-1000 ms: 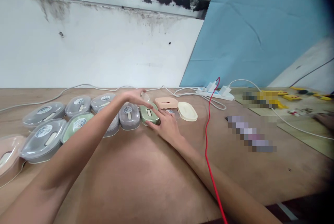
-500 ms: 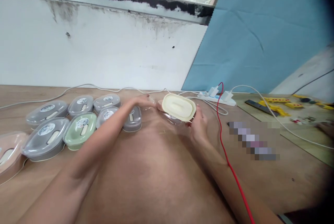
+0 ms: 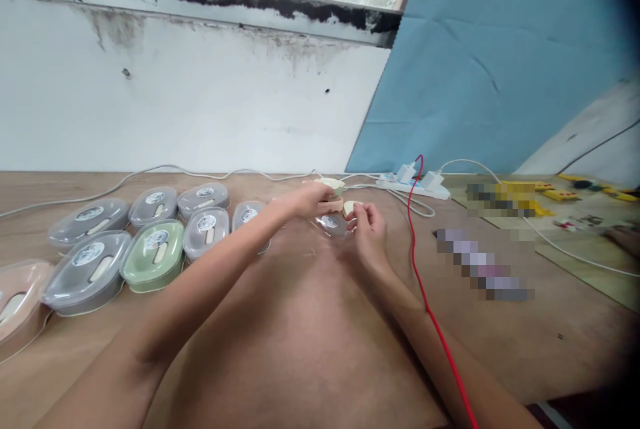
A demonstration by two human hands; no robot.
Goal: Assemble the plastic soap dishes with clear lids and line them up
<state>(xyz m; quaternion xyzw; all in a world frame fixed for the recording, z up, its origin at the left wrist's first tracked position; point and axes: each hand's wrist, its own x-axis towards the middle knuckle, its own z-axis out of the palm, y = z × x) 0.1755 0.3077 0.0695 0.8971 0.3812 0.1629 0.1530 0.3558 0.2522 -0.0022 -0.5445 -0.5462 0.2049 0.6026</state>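
My left hand [image 3: 311,201] is over the middle of the table near the wall, fingers curled and pressed together; what they grip is hidden. Just behind it shows the rim of a cream soap-box-like container [image 3: 331,184], mostly covered by the hand. Below both hands lies a clear plastic lid [image 3: 330,224] with a round label. My right hand [image 3: 369,226] is closed, fingertips pinching a small cream piece [image 3: 351,208] with a rounded edge. Left of my forearm stand several lidded boxes: grey ones [image 3: 90,269], a green one [image 3: 153,259] and a pink one [image 3: 20,302].
A white power strip [image 3: 413,186] with plugged-in chargers sits by the wall. The red cable [image 3: 425,289] runs from it past my right forearm. White cords [image 3: 240,172] trail along the wall. Yellow parts [image 3: 560,194] lie at far right, beyond a pixelated item [image 3: 480,266].
The cream container, earlier held up and tilted at my right hand, is now lower and behind my left hand. My left hand has moved right; my right fingers now pinch a small cream piece.
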